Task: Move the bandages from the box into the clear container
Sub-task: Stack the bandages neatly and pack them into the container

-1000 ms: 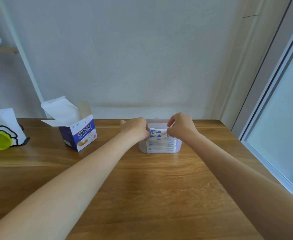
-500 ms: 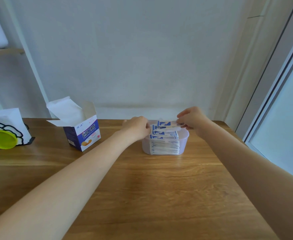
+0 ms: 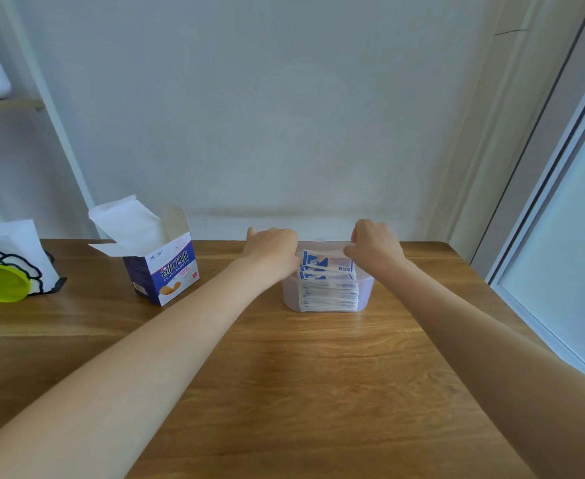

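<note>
Both hands — left hand (image 3: 273,249), right hand (image 3: 374,246) — pinch the top bandages (image 3: 328,263) between curled fingers, atop a full stack in the clear container (image 3: 366,292). The box (image 3: 161,263), left, stands open — transfer looks nearly done.

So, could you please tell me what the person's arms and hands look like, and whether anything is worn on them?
Both forearms are bare as far as the frame shows: no sleeves, watch or bracelet. The left hand and right hand wear no gloves, and no rings are visible from this side.
</note>
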Demonstrator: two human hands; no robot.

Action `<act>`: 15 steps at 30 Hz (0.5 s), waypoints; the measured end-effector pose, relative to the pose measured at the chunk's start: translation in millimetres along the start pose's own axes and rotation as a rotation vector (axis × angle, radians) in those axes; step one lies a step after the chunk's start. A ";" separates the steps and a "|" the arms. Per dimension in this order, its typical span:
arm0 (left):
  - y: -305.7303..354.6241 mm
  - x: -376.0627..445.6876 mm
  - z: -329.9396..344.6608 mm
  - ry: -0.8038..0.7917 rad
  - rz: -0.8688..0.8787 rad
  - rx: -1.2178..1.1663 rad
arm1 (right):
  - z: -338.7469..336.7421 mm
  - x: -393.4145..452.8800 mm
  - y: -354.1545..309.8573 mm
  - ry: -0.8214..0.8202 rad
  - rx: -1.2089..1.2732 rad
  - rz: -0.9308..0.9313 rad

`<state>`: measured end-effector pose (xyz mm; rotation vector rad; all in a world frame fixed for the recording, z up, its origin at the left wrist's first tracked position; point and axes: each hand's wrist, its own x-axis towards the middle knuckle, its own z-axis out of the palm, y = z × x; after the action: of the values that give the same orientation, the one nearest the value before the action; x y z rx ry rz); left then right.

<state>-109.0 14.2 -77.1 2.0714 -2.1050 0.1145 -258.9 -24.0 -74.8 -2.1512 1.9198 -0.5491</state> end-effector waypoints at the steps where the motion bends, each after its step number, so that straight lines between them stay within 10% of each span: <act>1: 0.1 0.6 1.1 0.019 0.016 0.034 | -2.4 -1.4 -0.1 -0.010 -0.036 0.001; 15: 11.2 6.3 12.0 -0.003 0.053 0.113 | -1.8 -12.0 -5.0 -0.161 -0.222 -0.026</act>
<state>-121.2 6.1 -86.9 2.0780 -2.2040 0.2434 -256.1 -11.3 -72.9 -2.2759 1.9461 -0.1663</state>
